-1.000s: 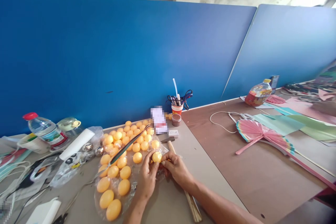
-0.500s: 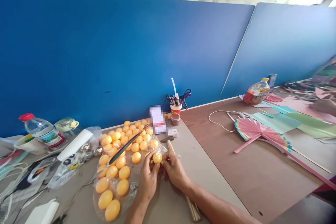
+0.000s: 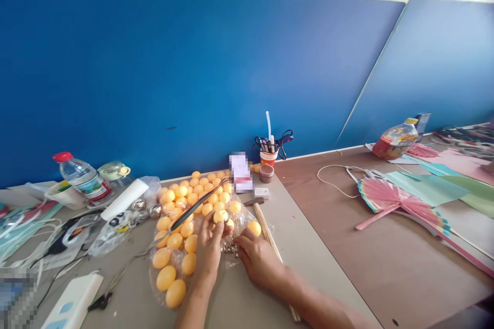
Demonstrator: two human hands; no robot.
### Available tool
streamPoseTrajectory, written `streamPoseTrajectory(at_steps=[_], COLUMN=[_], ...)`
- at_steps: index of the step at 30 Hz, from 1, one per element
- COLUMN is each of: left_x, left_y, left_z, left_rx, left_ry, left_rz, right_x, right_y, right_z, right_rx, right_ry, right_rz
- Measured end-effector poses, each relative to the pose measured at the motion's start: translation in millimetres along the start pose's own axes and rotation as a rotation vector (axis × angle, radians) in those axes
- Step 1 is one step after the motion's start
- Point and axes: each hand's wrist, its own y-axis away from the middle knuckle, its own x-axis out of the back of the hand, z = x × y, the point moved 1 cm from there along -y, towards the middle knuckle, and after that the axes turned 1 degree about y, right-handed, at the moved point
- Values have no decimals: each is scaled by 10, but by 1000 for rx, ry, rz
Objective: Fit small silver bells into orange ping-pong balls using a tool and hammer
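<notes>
Between the thumb and fingers of my left hand (image 3: pixel 210 244) is an orange ping-pong ball (image 3: pixel 221 216), raised over the table, with a small dark spot on its right side. My right hand (image 3: pixel 257 254) is at a little heap of small shiny metal pieces (image 3: pixel 229 248). Its fingers are curled together at the heap's edge, and what they grip is hidden. Many more orange balls (image 3: pixel 174 241) lie on clear plastic wrap to the left, with a dark strap-like strip (image 3: pixel 198 205) across them. Another orange ball (image 3: pixel 254 228) rests just beyond my right hand.
Thin wooden sticks (image 3: pixel 270 234) lie right of my right hand, near a small white box (image 3: pixel 262 194) and a paper cup (image 3: pixel 268 157) of tools. A red-capped bottle (image 3: pixel 83 180), cables and a power strip (image 3: pixel 73 300) crowd the left. Rightward lies a pink paper fan (image 3: pixel 401 196).
My right hand has left the ball and moved down to the metal pieces. My left hand still holds the ball, now tilted and slightly further left. The view has shifted a little.
</notes>
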Motion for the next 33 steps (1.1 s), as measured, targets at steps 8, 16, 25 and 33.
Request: streamPoseTrajectory(at_steps=[8, 16, 25, 33], left_x=[-94, -113, -94, -92], left_y=[28, 44, 37, 37], left_z=[71, 133, 91, 54], left_rx=[-15, 1, 2, 6], left_ry=[-36, -22, -27, -36], left_rz=[-32, -10, -19, -41], right_x=[-52, -62, -11, -30], right_y=[-26, 11, -19, -16], right_z=[48, 71, 21, 35], right_rx=[-5, 36, 5, 48], right_ry=[69, 169, 162, 266], right_rz=[26, 39, 54, -29])
